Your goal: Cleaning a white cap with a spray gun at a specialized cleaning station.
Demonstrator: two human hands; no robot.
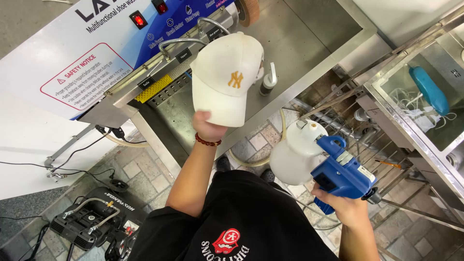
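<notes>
Your left hand (208, 126) fingers tucked under the white cap's (226, 77) brim, your right hand (344, 205) grip partly behind the blue sprayer (338, 176), possibly on its trigger, brush wheel (247, 9) cut off at top.

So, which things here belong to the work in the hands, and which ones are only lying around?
In hand:
- white fabric cap with a gold emblem, held up by the left hand
- blue electric sprayer with a round white tank, in the grip of the right hand

Lying about:
- blue oval brush in the steel sink
- black machine on the floor
- small grey pump bottle
</notes>
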